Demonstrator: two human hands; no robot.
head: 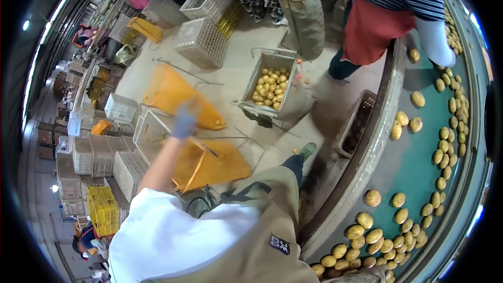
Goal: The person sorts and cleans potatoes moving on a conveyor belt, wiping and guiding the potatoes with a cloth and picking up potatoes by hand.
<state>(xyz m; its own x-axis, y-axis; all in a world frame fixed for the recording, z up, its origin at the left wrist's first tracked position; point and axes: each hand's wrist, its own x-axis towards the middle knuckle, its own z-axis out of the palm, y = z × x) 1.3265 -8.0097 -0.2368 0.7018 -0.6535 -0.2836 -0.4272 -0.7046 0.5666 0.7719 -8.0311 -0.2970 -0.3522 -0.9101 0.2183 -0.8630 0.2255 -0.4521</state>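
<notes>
My left hand, in a blue-grey glove, is blurred over the white plastic crate and between two orange mesh sacks; whether it holds anything cannot be seen. My right hand is out of view. To my right, many potatoes lie on a green conveyor belt, with greyish cloth among them at the bottom edge. Ahead, an open grey-green sack on a metal frame holds potatoes. Behind it stands a taller sack, also with potatoes inside.
A co-worker in a red apron reaches over the belt. The belt's metal edge curves along my right, with a dark crate beneath. Metal stands and stray potatoes are on the floor. Stacked crates stand beyond and left.
</notes>
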